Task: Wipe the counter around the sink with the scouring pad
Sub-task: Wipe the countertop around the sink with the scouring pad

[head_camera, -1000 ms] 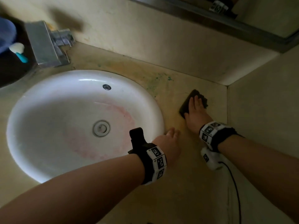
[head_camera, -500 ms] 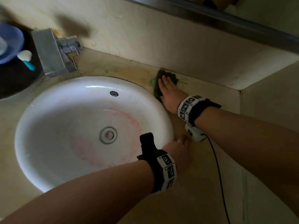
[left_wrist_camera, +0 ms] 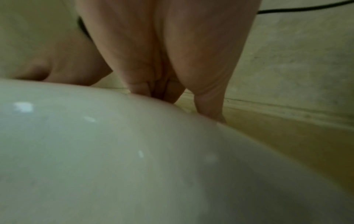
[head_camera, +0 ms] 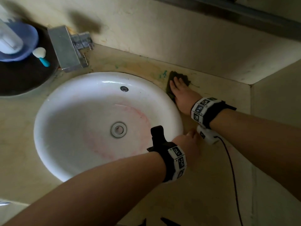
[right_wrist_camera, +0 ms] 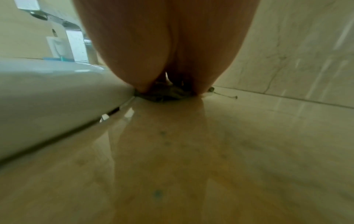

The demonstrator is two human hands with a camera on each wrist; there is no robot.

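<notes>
Head view, nearest first: the left hand point(head_camera: 187, 144) rests flat, fingers straight, on the right rim of the white sink point(head_camera: 53, 128), holding nothing. Beyond it the right hand point(head_camera: 182, 93) presses the dark scouring pad point(head_camera: 172, 75) with fingers flat onto the beige counter point(head_camera: 211, 185), tight against the sink's edge, near the back wall point(head_camera: 179, 38). Open counter stretches rightward to the side wall. Markings on the wristbands are unreadable patterns.
</notes>
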